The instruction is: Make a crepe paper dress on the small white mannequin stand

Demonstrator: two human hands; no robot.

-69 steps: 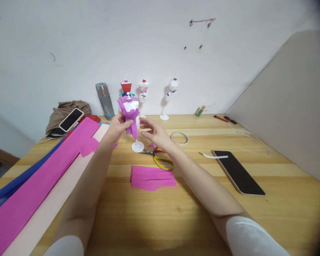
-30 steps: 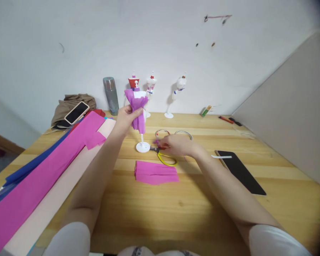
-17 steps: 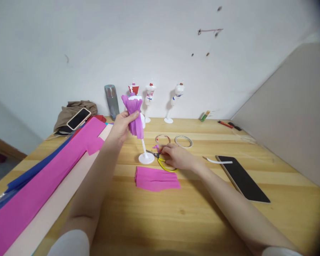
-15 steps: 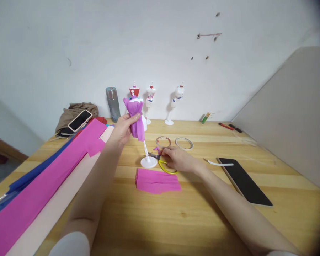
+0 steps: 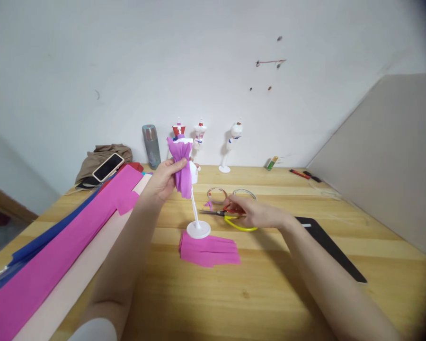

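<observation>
A small white dress-form mannequin (image 5: 194, 174) on a round-based stand (image 5: 199, 229) leans a little, with pleated purple crepe paper (image 5: 181, 163) over its front. My left hand (image 5: 167, 177) is closed round the torso, thumb pressing the paper against it. Right of the stand, my right hand (image 5: 246, 210) grips the scissors (image 5: 242, 226) by their red and yellow handles, partly covering them. The blades point left toward the stand's pole. In front of the base lies a pleated piece of magenta crepe paper (image 5: 209, 252). A purple scrap (image 5: 208, 205) rests near the blades.
Two tape rolls (image 5: 217, 195) lie behind my right hand. A dark tablet (image 5: 332, 251) is partly under my right forearm. Long magenta crepe strips (image 5: 60, 248) cover the left side. Along the wall stand a flask (image 5: 151, 147) and more mannequins (image 5: 227, 147); a phone (image 5: 108, 167) rests on brown cloth.
My right hand has drawn the scissors to the right, away from the stand. My left hand keeps its hold on the mannequin and paper. The whole view has shifted slightly.
</observation>
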